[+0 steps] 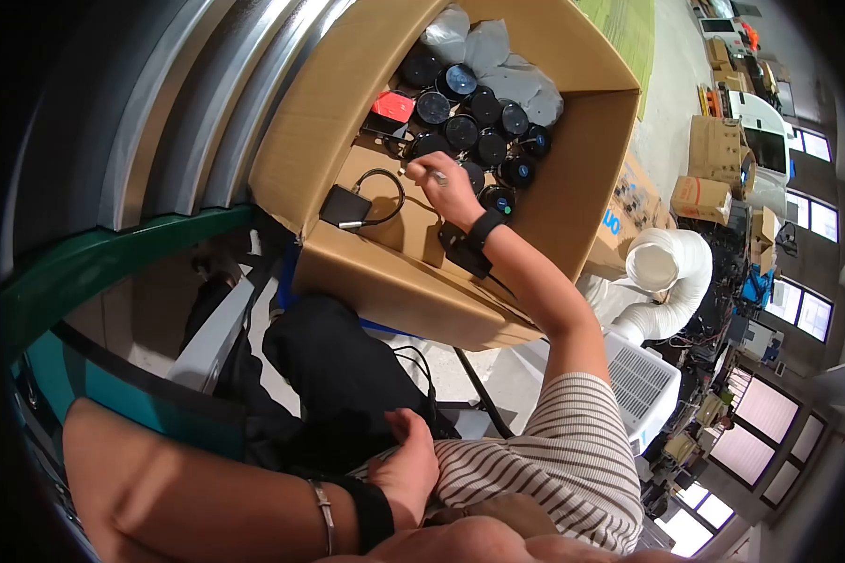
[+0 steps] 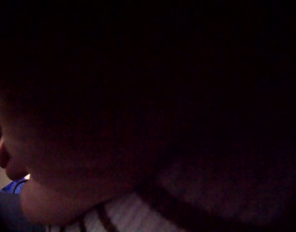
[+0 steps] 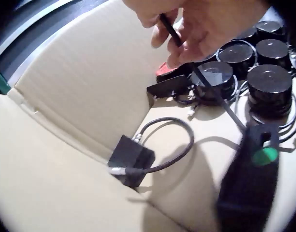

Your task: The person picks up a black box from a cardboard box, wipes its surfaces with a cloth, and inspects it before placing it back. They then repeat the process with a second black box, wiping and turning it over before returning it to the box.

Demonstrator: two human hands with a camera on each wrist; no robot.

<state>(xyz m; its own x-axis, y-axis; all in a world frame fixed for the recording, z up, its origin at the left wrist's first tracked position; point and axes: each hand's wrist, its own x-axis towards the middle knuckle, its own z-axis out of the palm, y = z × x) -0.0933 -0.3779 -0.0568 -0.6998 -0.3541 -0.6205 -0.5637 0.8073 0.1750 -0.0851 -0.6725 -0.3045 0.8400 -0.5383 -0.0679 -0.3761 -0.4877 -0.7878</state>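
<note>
My right hand (image 1: 449,192) is inside a cardboard box (image 1: 347,103), its fingers curled round a thin black cable (image 3: 206,82). In the right wrist view the cable runs down to a black case (image 3: 242,188) with a green spot, close to the camera. Beside the hand, on the box floor, lies a small black block (image 1: 345,205) with a looped cable (image 3: 189,145) and metal plug. Several round black units (image 1: 461,131) with cables sit beyond the hand. My left hand (image 1: 408,469) rests against the body, fingers relaxed and holding nothing; the left wrist view is mostly dark.
A red item (image 1: 392,106) and grey plastic bags (image 1: 526,86) are in the box. Ridged metal (image 1: 225,103) and a green bar (image 1: 141,246) border its left. At right are a white flexible hose (image 1: 671,281) and a white vented unit (image 1: 640,380).
</note>
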